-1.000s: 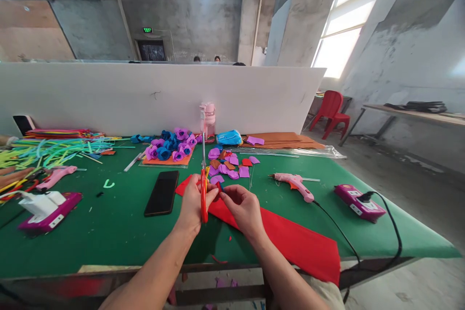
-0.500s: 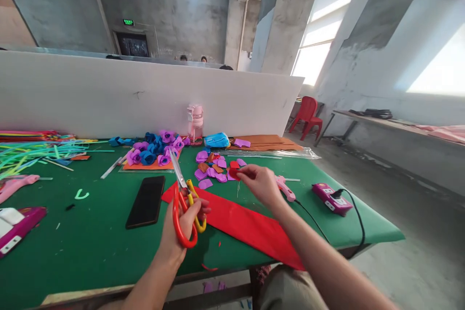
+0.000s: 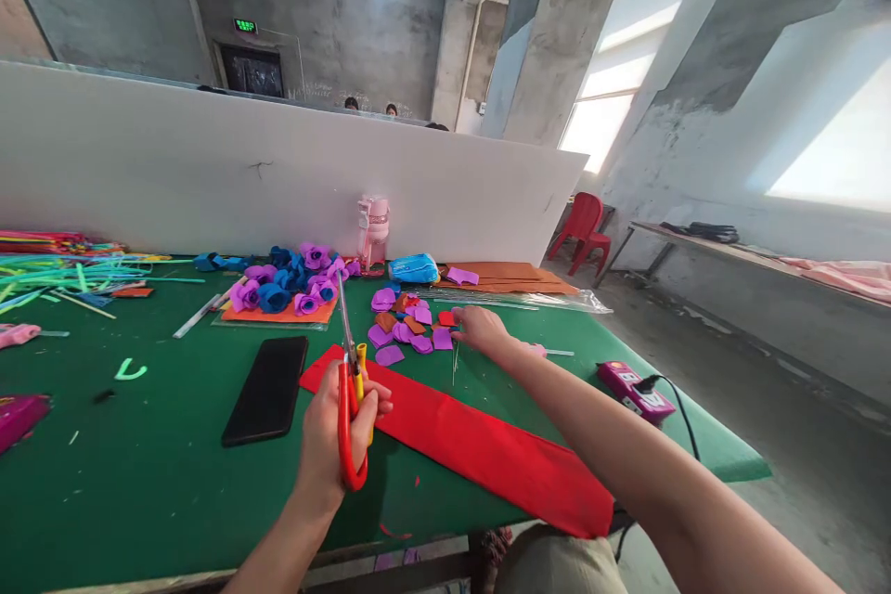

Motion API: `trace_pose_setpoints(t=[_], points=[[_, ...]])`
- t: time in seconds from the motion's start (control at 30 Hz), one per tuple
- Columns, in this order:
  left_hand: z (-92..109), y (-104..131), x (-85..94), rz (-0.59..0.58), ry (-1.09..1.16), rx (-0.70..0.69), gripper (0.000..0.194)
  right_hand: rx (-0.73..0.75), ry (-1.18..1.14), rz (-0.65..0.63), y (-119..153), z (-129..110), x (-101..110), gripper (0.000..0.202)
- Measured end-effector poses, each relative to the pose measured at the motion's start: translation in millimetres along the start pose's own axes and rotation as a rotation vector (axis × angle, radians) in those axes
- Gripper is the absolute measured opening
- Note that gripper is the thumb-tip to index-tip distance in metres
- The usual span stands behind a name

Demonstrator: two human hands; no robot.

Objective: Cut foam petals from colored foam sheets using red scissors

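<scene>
My left hand [image 3: 324, 434] is wrapped round a pair of scissors [image 3: 348, 320], with red and yellow handles and the blades pointing up and away. The blades look nearly closed. My right hand [image 3: 483, 331] reaches to the right edge of a loose pile of cut petals [image 3: 403, 330]. Its fingertips are pinched at the edge of a small red petal [image 3: 446, 318], partly hidden by the fingers. Between my arms lies a long folded strip of red crepe paper [image 3: 459, 432], slanting down to the right. Thin wires [image 3: 456, 362] stand out just below my right fingers.
A black phone [image 3: 267, 390] lies left of the scissors. Purple and blue paper flowers [image 3: 285, 280], a pink bottle [image 3: 374, 234], a blue packet [image 3: 414, 268] and brown sheets [image 3: 511, 277] line the back. A purple power strip [image 3: 635, 390] with a cord sits right. A white partition [image 3: 278, 176] stands behind.
My right hand has lowered the red petal onto the edge of the pile. My left hand has turned the scissors more edge-on. The view has shifted slightly.
</scene>
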State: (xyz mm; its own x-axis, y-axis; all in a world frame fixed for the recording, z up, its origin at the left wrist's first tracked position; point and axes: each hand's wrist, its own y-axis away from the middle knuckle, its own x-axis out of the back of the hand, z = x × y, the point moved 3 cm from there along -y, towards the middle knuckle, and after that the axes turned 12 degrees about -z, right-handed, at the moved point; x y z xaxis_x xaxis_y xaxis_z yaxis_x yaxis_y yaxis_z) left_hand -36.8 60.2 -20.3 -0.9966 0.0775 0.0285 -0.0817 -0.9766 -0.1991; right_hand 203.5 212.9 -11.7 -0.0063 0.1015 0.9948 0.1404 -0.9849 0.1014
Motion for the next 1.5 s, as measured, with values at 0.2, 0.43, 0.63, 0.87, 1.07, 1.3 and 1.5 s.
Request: trace_pose_setpoints(t=[0.2, 0.43, 0.63, 0.87, 1.07, 1.3, 1.5], points=[[2, 5, -4.9, -0.037, 0.005, 0.003, 0.022, -0.042, 0.000, -0.069, -1, 33, 2, 0.023], [-2, 6, -6.7, -0.078, -0.053, -0.003, 0.020, 0.016, -0.004, -0.194, -11, 10, -23, 0.022], [-6, 8, -8.5, -0.104, -0.098, -0.004, 0.015, -0.026, 0.001, -0.271, -19, 2, -29, 0.026], [-5, 9, -9.5, -0.131, -0.108, -0.005, 0.013, -0.052, -0.038, -0.258, -20, 10, -30, 0.024], [0, 9, -10.0, -0.133, -0.080, 0.005, 0.012, -0.013, -0.114, -0.218, -22, 17, -17, 0.023], [3, 10, -11.0, -0.133, -0.076, 0.044, 0.015, -0.033, -0.200, -0.222, -25, 15, -3, 0.024], [4, 10, -10.7, -0.139, -0.075, 0.045, 0.016, -0.092, -0.186, -0.298, -29, 17, 0, 0.021]])
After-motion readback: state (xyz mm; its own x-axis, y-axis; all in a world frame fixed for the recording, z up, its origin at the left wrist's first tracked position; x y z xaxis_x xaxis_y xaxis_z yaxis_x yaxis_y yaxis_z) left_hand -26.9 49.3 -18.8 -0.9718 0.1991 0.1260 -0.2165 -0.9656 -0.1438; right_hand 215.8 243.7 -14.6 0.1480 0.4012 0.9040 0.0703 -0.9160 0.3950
